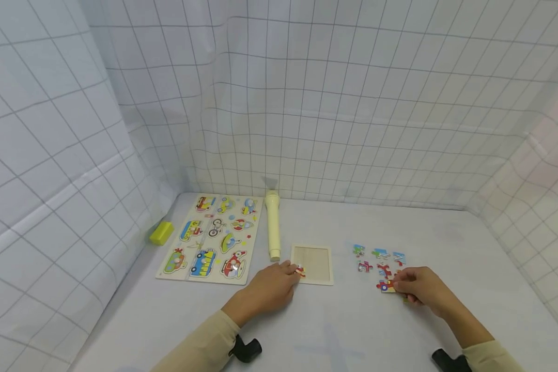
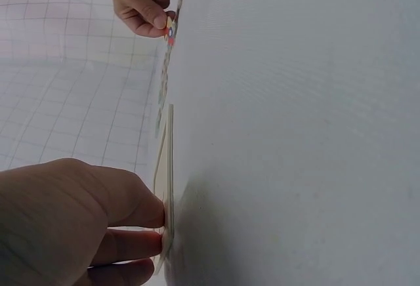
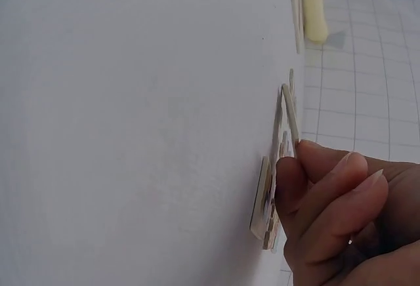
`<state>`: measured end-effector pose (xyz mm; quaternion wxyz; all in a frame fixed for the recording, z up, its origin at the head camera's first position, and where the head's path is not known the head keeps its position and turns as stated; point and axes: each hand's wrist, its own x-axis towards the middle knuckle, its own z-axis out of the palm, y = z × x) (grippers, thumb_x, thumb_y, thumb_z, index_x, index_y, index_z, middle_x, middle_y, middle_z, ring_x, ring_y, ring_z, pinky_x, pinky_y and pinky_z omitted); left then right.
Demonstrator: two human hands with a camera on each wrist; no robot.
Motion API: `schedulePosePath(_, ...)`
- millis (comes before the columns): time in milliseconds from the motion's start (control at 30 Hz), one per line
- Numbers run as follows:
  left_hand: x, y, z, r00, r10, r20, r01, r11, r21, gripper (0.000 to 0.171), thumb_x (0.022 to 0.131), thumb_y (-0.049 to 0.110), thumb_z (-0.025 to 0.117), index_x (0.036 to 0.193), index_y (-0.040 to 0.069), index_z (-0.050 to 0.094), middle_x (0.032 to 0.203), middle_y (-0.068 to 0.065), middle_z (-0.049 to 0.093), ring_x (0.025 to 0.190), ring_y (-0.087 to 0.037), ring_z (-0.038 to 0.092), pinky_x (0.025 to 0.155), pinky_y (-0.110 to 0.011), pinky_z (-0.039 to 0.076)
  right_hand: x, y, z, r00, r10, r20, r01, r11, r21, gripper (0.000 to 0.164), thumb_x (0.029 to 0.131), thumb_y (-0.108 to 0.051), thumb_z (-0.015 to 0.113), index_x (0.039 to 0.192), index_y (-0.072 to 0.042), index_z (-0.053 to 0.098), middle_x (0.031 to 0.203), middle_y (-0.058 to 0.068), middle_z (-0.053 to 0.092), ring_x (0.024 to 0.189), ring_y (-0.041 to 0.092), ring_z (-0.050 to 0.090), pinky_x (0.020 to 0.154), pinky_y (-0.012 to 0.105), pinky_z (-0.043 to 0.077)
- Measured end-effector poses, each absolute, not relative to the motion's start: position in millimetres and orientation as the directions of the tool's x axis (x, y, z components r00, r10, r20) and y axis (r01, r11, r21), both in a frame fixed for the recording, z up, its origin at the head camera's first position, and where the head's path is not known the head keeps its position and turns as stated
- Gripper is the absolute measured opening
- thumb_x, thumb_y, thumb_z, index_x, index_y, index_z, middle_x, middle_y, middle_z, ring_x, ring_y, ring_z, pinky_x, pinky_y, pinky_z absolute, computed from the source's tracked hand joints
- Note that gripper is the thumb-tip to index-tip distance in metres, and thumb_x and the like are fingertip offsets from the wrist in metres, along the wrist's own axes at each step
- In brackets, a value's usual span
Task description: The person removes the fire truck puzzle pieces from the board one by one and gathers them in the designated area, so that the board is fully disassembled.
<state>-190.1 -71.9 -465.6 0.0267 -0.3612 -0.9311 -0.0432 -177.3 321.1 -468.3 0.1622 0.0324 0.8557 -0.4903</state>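
Observation:
A square wooden puzzle tray point(image 1: 323, 266) lies flat on the table, with one red-and-white jigsaw piece point(image 1: 300, 270) in its lower left corner. My left hand point(image 1: 272, 287) rests over the tray's left edge, fingertips touching it by that piece; the left wrist view shows the fingers point(image 2: 134, 201) against the thin tray. My right hand point(image 1: 423, 290) pinches a red-and-yellow jigsaw piece with a blue wheel point(image 1: 387, 286) between thumb and index finger. In the right wrist view the held piece point(image 3: 290, 112) is tilted, edge-on, beside other pieces point(image 3: 262, 197).
Several loose jigsaw pieces point(image 1: 380, 253) lie right of the tray. To its left are a pale yellow tube point(image 1: 273, 227), a picture board of vehicles and toys point(image 1: 214, 243) and a yellow block point(image 1: 161, 233). Grid-patterned sheets point(image 1: 353, 103) rise at the back and sides.

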Motion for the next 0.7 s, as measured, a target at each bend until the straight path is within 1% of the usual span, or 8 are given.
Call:
schedulePosePath(133, -190.0, -72.0, -464.6, -0.737, 0.671, 0.080, 0.675, 0.736, 0.057, 0.019, 0.099, 0.016, 0.061, 0.111, 0.010, 0.074, 0.136, -0.007, 0.067, 0.131, -0.026, 0.059, 0.109, -0.041, 0.048, -176.8, 317.9, -465.5, -0.951, -0.081, -0.299, 0.201, 0.573, -0.795, 0.016, 0.093, -0.012, 0.071, 0.103, 0.000, 0.069, 0.071, 0.003, 0.059, 0.055, 0.011, 0.049, 0.048, 0.024, 0.043)
schedulePosePath(300, -189.9, -72.9, -463.6, -0.738, 0.671, 0.068, 0.674, 0.736, 0.057, 0.019, 0.099, 0.016, 0.060, 0.111, 0.010, 0.073, 0.137, -0.006, 0.066, 0.132, -0.026, 0.059, 0.110, -0.041, 0.047, -176.4, 315.2, -461.5, -0.951, -0.084, -0.299, 0.190, 0.603, -0.774, 0.014, 0.094, -0.013, 0.070, 0.103, -0.002, 0.069, 0.069, 0.003, 0.058, 0.055, 0.012, 0.049, 0.048, 0.025, 0.044)
schedulePosePath(433, -189.5, -74.1, -462.6, -0.735, 0.676, 0.060, 0.678, 0.732, 0.067, 0.019, 0.100, 0.017, 0.059, 0.113, 0.010, 0.072, 0.138, -0.007, 0.065, 0.134, -0.027, 0.057, 0.111, -0.042, 0.046, -178.5, 313.3, -458.5, -0.953, -0.125, -0.274, 0.153, 0.584, -0.797, 0.018, 0.096, -0.015, 0.068, 0.104, 0.001, 0.068, 0.067, 0.004, 0.056, 0.054, 0.011, 0.047, 0.047, 0.024, 0.042)
schedulePosePath(567, -189.4, -75.5, -463.9, -0.727, 0.685, 0.048, 0.687, 0.722, 0.084, 0.022, 0.101, 0.018, 0.059, 0.118, 0.009, 0.070, 0.140, -0.007, 0.064, 0.136, -0.028, 0.055, 0.112, -0.043, 0.045, -183.9, 306.5, -457.2, -0.948, -0.181, -0.261, 0.125, 0.542, -0.831, 0.022, 0.099, -0.018, 0.066, 0.105, 0.003, 0.068, 0.073, 0.004, 0.055, 0.054, 0.011, 0.044, 0.047, 0.023, 0.039)
schedulePosePath(700, -189.7, -76.8, -465.7, -0.720, 0.693, 0.035, 0.693, 0.716, 0.087, 0.025, 0.102, 0.020, 0.059, 0.122, 0.010, 0.069, 0.142, -0.007, 0.062, 0.137, -0.028, 0.053, 0.113, -0.042, 0.044, -191.3, 290.9, -457.1, -0.943, -0.218, -0.250, 0.100, 0.530, -0.842, 0.024, 0.101, -0.021, 0.063, 0.103, 0.003, 0.067, 0.074, 0.005, 0.054, 0.055, 0.011, 0.044, 0.046, 0.022, 0.038)
